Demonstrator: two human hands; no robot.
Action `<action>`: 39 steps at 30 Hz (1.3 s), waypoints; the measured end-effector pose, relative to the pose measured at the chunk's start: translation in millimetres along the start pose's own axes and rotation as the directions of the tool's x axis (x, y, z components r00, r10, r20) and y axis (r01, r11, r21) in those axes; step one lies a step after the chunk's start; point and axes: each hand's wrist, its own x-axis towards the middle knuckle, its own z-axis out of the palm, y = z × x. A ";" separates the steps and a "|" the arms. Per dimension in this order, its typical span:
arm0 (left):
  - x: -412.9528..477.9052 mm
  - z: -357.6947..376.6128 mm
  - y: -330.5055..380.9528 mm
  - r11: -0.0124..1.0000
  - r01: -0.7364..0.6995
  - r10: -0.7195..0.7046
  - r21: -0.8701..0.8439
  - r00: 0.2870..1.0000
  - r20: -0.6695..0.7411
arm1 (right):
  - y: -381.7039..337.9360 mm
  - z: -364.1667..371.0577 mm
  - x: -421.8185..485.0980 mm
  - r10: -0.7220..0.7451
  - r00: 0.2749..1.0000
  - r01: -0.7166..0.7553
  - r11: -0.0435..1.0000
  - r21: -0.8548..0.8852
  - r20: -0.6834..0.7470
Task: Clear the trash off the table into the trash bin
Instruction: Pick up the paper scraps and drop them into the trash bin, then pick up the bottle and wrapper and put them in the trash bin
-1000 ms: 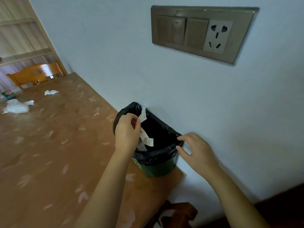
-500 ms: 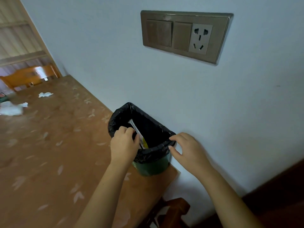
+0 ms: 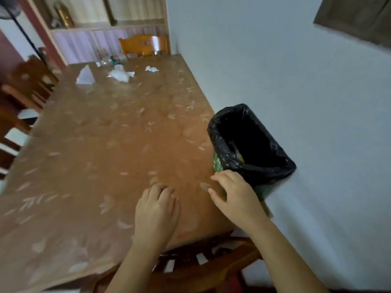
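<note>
Left hand (image 3: 156, 210): empty, loosely curled, over table (image 3: 95, 155).
Right hand (image 3: 237, 194): relaxed fingers touching bin (image 3: 216, 162), near side.
Bin: 2 o'clock, against wall (image 3: 306, 102).
Tissues (image 3: 121, 75): 11 o'clock, table's far end.
Chair (image 3: 146, 44): 12 o'clock, beyond table.

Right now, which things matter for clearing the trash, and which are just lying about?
Job:
bin
big tissue wad
small tissue wad
folded white paper
left hand
right hand

Lying about:
far chair
near chair
wall switch plate
</note>
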 end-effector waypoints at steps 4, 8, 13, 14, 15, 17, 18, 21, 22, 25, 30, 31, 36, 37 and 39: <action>-40.4 -24.2 -32.4 0.993 0.113 -0.113 0.041 0.993 -0.020 | -39.8 37.4 0.8 -0.127 0.983 0.128 0.992 0.002 0.131; -78.3 -49.8 -71.3 0.968 0.244 -0.238 0.059 0.968 -0.083 | -86.5 70.6 -2.0 -0.226 0.948 0.226 0.974 0.025 0.223; -134.7 -89.7 -127.7 0.920 0.388 -0.374 0.053 0.910 -0.180 | -156.8 115.4 -10.3 -0.343 0.895 0.345 0.937 0.045 0.285; -147.1 -99.8 -142.4 0.909 0.413 -0.396 0.057 0.898 -0.190 | -174.0 126.9 -13.4 -0.362 0.886 0.364 0.930 0.049 0.289; -160.7 -111.0 -158.8 0.897 0.439 -0.420 0.062 0.886 -0.196 | -192.1 139.5 -17.5 -0.376 0.879 0.376 0.925 0.059 0.293; -190.6 -135.2 -195.9 0.864 0.498 -0.473 0.075 0.854 -0.217 | -232.1 164.7 -27.6 -0.410 0.865 0.408 0.910 0.070 0.287; -206.6 -148.3 -215.3 0.846 0.527 -0.499 0.084 0.837 -0.226 | -253.8 177.2 -33.7 -0.418 0.856 0.415 0.906 0.080 0.303; -254.2 -187.2 -271.6 0.826 0.551 -0.507 0.119 0.818 -0.270 | -322.0 216.9 -56.8 -0.434 0.836 0.415 0.900 0.132 0.336; -266.6 -198.6 -287.3 0.822 0.552 -0.505 0.137 0.819 -0.273 | -344.6 230.1 -64.9 -0.449 0.824 0.422 0.893 0.154 0.345; -299.8 -225.7 -322.1 0.797 0.586 -0.530 0.150 0.796 -0.293 | -407.4 266.0 -85.9 -0.483 0.759 0.443 0.875 0.196 0.437; -352.6 -246.3 -370.5 0.675 0.736 -0.681 0.058 0.651 -0.335 | -481.3 313.0 -98.0 -0.580 0.666 0.546 0.808 0.223 0.468; -358.8 -247.8 -381.5 0.652 0.757 -0.702 0.048 0.626 -0.339 | -492.7 323.1 -96.9 -0.588 0.651 0.550 0.801 0.236 0.480; -363.5 -258.5 -446.2 0.600 0.799 -0.741 0.041 0.574 -0.349 | -540.6 377.2 -69.4 -0.599 0.575 0.562 0.784 0.263 0.557; -359.1 -262.2 -462.3 0.601 0.797 -0.737 0.048 0.577 -0.353 | -549.8 389.3 -58.7 -0.597 0.579 0.548 0.789 0.277 0.556; -344.4 -271.6 -498.6 0.609 0.790 -0.722 0.068 0.588 -0.364 | -568.1 415.8 -33.5 -0.571 0.620 0.503 0.816 0.287 0.539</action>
